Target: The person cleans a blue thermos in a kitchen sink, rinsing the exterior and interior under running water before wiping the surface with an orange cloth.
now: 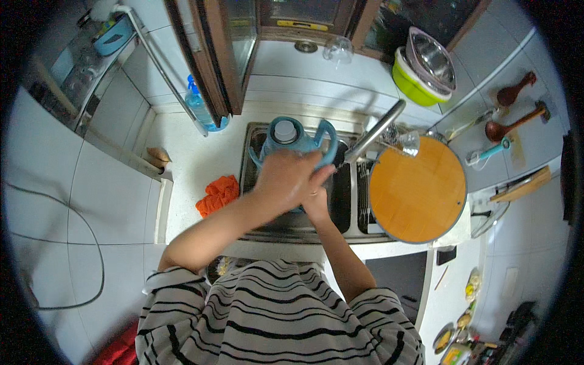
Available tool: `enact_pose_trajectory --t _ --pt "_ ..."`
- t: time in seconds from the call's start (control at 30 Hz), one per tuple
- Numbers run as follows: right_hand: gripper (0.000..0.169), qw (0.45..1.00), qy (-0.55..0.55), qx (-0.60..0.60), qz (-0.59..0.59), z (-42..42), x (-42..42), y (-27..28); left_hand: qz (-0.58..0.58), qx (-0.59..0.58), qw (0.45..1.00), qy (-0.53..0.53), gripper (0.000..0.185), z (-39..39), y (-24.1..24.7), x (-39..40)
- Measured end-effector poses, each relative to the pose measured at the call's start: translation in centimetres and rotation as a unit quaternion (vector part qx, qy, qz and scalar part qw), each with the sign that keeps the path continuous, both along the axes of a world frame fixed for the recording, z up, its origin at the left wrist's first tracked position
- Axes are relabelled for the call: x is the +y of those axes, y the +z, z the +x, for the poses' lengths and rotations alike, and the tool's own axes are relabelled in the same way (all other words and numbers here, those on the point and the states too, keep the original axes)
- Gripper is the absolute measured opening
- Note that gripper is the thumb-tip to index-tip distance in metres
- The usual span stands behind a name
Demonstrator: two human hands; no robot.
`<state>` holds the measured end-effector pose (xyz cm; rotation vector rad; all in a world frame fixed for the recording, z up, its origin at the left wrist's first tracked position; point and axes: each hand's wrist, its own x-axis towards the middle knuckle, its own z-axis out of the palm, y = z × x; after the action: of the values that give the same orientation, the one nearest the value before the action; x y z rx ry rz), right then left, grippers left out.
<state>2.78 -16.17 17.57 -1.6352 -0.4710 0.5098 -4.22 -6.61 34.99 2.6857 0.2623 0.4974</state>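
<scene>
My left hand (289, 175) reaches across the sink (341, 219), its back up and its fingers towards the right. It overlaps my right hand (317, 198), which lies lower and is partly hidden by it; a ring shows there. A metal faucet (376, 130) leans over the sink, its end just right of the fingers. Behind and below my hands stands a translucent blue plastic jug (273, 141) with a white cap (285, 131) and a looped handle (332, 141). Whether either hand holds anything is hidden.
A crumpled orange cloth (219, 195) lies left of the sink. To the right, a round orange-brown board (417, 189) covers part of the sink unit. Nested basins (417, 77) lean at the back right. A blue bottle (198, 107) stands by the open window frame (235, 59).
</scene>
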Motion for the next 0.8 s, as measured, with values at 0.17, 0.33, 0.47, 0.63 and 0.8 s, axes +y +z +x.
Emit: enact_pose_trajectory --t 0.17,0.33,0.47,0.63,0.8 --pt "0.024 0.975 0.034 0.115 0.189 1.9 0.0 -1.2 -0.064 -0.02 0.996 -0.055 0.034 -1.7 -2.3 -3.9" --pt "0.021 0.967 0.147 0.033 0.207 4.6 0.4 -1.7 0.051 -0.095 0.989 -0.098 0.042 -2.5 -5.7 -4.4" --pt "0.017 0.955 0.121 0.193 0.188 5.6 -0.7 2.9 0.057 -0.175 0.982 -0.043 0.043 -6.0 -4.6 -0.5" --pt "0.012 0.994 0.043 0.095 0.037 4.2 -1.8 5.9 -0.089 -0.164 0.956 0.227 0.048 -11.3 -15.9 6.2" --pt "0.009 0.994 0.011 0.094 0.059 2.7 -2.7 7.2 -0.1 0.135 0.926 0.337 0.055 -14.6 -22.8 7.7"
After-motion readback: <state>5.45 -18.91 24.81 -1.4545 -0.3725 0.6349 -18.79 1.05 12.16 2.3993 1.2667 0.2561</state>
